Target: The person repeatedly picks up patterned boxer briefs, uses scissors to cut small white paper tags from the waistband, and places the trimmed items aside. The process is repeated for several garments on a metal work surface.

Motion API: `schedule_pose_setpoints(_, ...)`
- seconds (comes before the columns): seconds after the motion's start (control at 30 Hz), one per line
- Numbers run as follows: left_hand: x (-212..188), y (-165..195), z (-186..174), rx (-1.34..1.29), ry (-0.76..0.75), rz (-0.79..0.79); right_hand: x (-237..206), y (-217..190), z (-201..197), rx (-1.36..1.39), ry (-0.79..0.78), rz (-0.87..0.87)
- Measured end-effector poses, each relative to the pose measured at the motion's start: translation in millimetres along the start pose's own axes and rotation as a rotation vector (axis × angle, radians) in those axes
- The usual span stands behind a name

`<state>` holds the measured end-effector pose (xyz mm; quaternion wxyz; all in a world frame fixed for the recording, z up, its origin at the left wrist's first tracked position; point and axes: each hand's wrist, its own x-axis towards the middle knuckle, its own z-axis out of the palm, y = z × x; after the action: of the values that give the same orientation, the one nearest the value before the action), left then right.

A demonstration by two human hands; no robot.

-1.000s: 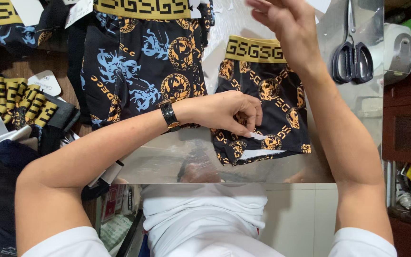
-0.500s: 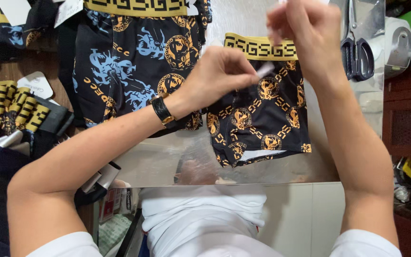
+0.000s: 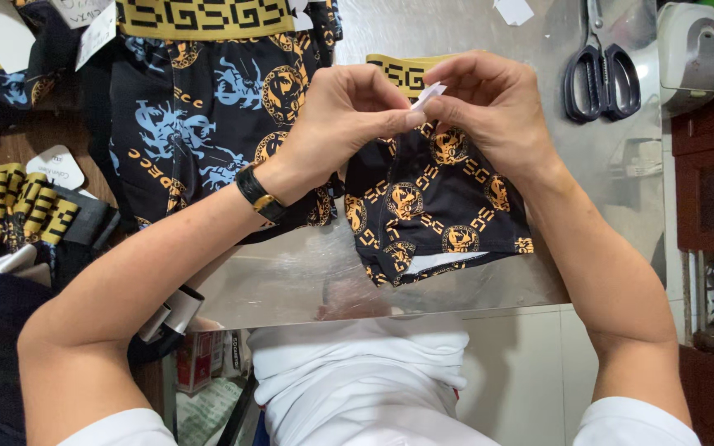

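Observation:
My left hand [image 3: 340,120] and my right hand [image 3: 489,111] meet above a folded pair of black shorts [image 3: 435,206] with gold chain print and a gold waistband. Both pinch a small white paper tag [image 3: 428,95] between thumb and fingers, held just over the waistband. A black and gold wristwatch [image 3: 258,194] sits on my left wrist. The shorts lie on a shiny metal table [image 3: 597,190].
A bigger pair of black shorts with blue dragons [image 3: 200,107] lies to the left. Black scissors [image 3: 601,70] and a white device [image 3: 692,49] sit at the back right. Folded gold-and-black garments [image 3: 18,206] are stacked at the left edge. A loose white tag [image 3: 514,10] lies at the top.
My left hand rose from the lower part of the small shorts to the waistband. My right hand came down to meet it, and both now pinch the white tag.

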<state>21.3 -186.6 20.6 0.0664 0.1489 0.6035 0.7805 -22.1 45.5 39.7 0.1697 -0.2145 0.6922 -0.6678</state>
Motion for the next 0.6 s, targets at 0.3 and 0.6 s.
schedule_pose_setpoints(0.3,0,8,-2,-0.125,-0.006,-0.1,-2,-6,-5,0.01,-0.14,0.054)
schedule_pose_setpoints(0.6,-5,16,6,0.008,-0.075,-0.064,-10,-7,-26,-0.007,-0.128,0.058)
